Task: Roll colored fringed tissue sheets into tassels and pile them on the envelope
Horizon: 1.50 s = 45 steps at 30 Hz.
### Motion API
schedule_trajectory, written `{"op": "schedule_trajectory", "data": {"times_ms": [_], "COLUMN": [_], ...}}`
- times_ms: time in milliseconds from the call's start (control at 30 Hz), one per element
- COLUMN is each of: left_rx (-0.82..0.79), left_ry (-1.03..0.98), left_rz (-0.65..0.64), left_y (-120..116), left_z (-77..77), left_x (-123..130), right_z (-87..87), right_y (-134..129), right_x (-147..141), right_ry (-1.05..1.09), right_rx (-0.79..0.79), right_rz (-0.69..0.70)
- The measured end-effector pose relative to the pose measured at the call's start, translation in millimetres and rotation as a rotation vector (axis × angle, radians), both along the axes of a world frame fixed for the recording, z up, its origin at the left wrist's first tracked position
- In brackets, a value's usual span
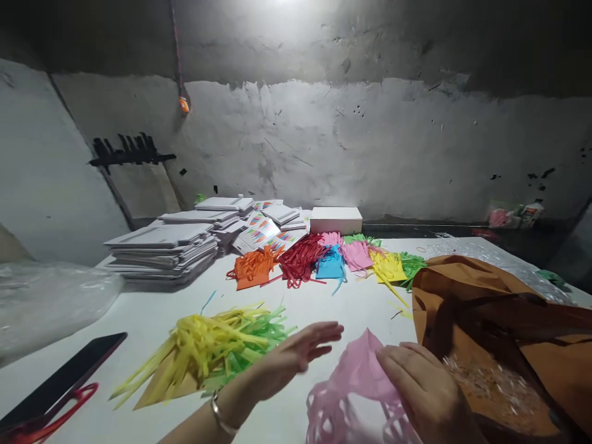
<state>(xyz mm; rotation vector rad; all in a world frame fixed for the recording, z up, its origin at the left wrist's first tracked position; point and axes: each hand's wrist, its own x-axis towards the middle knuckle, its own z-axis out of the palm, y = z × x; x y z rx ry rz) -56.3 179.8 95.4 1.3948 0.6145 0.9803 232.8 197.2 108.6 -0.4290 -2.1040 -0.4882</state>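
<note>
My left hand (300, 354), with a silver bangle at the wrist, hovers with its fingers apart between a yellow fringed bundle (203, 345) and a piece of pink fringed paper (363, 370). Nothing is in it. The pink piece has a pointed top and looped strips hanging towards the front edge. My right hand (423, 385) lies against its right side, fingers close together on the paper; the thumb is hidden. Light green strips (259, 339) lie beside the yellow bundle, with brown paper under the yellow strips.
Orange (253, 269), red, blue, pink, yellow and green fringed pieces line the table's back. White stacks (161, 246) stand back left, a white box (336, 220) behind. A phone (60, 379) lies left; brown sheeting (490, 320) covers the right.
</note>
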Motion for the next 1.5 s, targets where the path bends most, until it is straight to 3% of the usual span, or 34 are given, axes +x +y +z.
{"op": "schedule_trajectory", "data": {"times_ms": [100,200,300,367,500,600,667,767,867,933,1033,1100,1167,1233,1267,1300,1400,1500], "left_rx": [-0.165,-0.326,-0.434,-0.492,-0.671,-0.722,-0.742,-0.721,-0.653,-0.636,-0.62,-0.567,-0.414,-0.134,0.03,0.208,0.682,0.682], "left_ry": [-0.191,-0.202,-0.245,-0.314,-0.482,-0.474,-0.385,-0.218,-0.125,-0.119,0.046,0.288,0.546,0.776,0.878,0.958,1.027,1.052], "left_rz": [-0.005,-0.086,-0.16,-0.189,-0.364,-0.376,-0.369,-0.237,-0.032,0.068,0.243,0.409,0.62,0.807,0.842,0.843,0.6,0.52], "left_y": [11,17,7,-8,-42,-54,-51,-36,-24,-25,-44,-66,-92,-116,-126,-134,-143,-136], "left_z": [-2.4,-16.2,-32.8,-42.0,-54.6,-53.2,-45.2,-29.1,-19.2,-18.8,-24.0,-27.9,-31.1,-35.8,-39.7,-44.9,-67.8,-91.3], "left_x": [6,31,57,71,87,91,91,80,49,17,-39,-70,-84,-76,-64,-49,7,44], "right_z": [15.8,15.1,1.2,-12.5,-43.2,-53.5,-46.9,-24.1,-15.1,-30.0,-79.2,-116.2,-145.5,-163.0,-167.8,-170.6,-170.7,-162.4], "right_y": [-12,-18,-18,-17,-6,10,18,15,-6,-23,-44,-54,-62,-66,-67,-68,-69,-70], "right_x": [3,13,26,32,41,58,77,101,95,69,16,-15,-32,-35,-34,-31,-20,-14], "right_ry": [-0.102,-0.184,-0.159,-0.095,0.007,0.047,0.044,-0.044,-0.263,-0.364,-0.351,-0.196,-0.127,-0.182,-0.231,-0.278,-0.366,-0.375], "right_rx": [0.093,0.07,0.046,0.025,-0.022,-0.058,-0.087,-0.039,0.085,0.078,-0.015,-0.119,-0.196,-0.232,-0.237,-0.235,-0.236,-0.259], "right_rz": [0.083,0.119,0.119,0.111,0.087,0.039,-0.006,-0.097,-0.156,-0.14,-0.036,-0.02,-0.027,-0.032,-0.029,-0.028,-0.022,-0.019]}}
